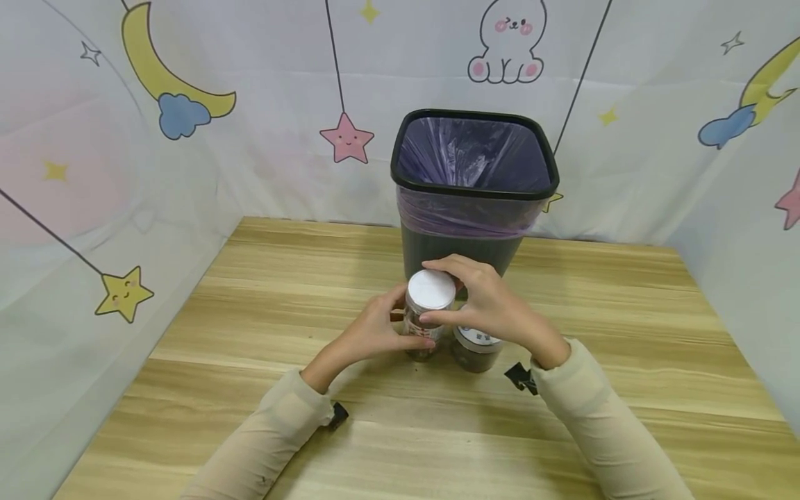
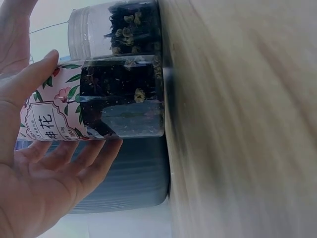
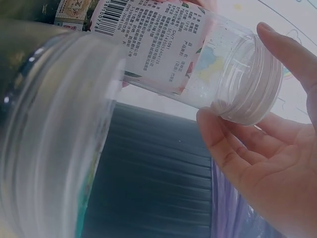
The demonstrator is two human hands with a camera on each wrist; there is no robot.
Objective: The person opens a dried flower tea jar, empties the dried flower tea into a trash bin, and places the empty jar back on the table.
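Note:
A clear jar (image 2: 124, 96) with a pink flower label and dark dried contents stands upright on the wooden table. My left hand (image 1: 381, 330) grips its body, thumb on the near side and fingers behind. At the top, my right hand (image 1: 490, 298) holds the white lid (image 1: 431, 289) between thumb and fingers, also seen in the right wrist view, where the label (image 3: 153, 44) carries a barcode. Just right of this jar is a second, shorter-looking jar (image 1: 475, 357), partly hidden under my right hand; its lid rim (image 3: 54, 129) looms blurred in the right wrist view.
Right behind the jars stands a dark trash bin (image 1: 469, 246) with a black rim and a purple liner bag (image 1: 465, 212). The wooden table (image 1: 281, 292) is bordered by white printed cloth (image 1: 275, 160) at the back and sides. Black clips (image 1: 520, 378) show by both sleeves.

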